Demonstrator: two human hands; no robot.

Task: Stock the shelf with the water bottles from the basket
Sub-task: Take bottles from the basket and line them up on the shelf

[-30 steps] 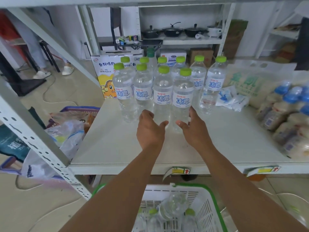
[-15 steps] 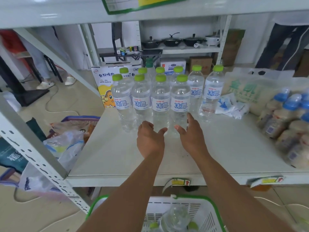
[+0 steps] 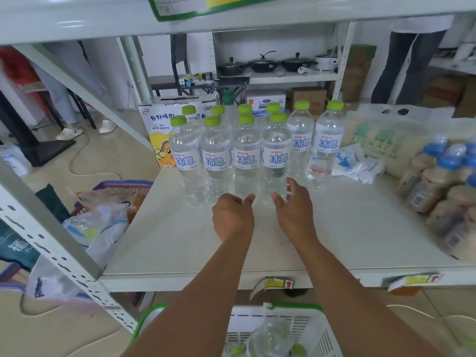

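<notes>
Several clear water bottles point(image 3: 246, 161) with green caps and blue-lettered labels stand in rows on the white shelf point(image 3: 347, 228). My left hand point(image 3: 233, 217) hovers just in front of the front row, fingers loosely curled, holding nothing. My right hand point(image 3: 293, 204) is beside it, fingers spread, its tips near the base of the front right bottle point(image 3: 277, 161); contact is unclear. Below the shelf, the white basket point(image 3: 319, 331) with a green rim holds more bottles point(image 3: 270, 338) lying down.
A carton with a cartoon figure point(image 3: 159, 135) stands behind the bottles at left. A rice sack point(image 3: 381, 140), small packets point(image 3: 355, 161) and blue-capped drink bottles point(image 3: 443, 181) fill the shelf's right side. A slanted steel brace point(image 3: 46, 235) and bags lie left.
Both hands have drawn back a little from the front bottles toward me, and my view has tilted upward slightly. The bottles stay standing where they were.
</notes>
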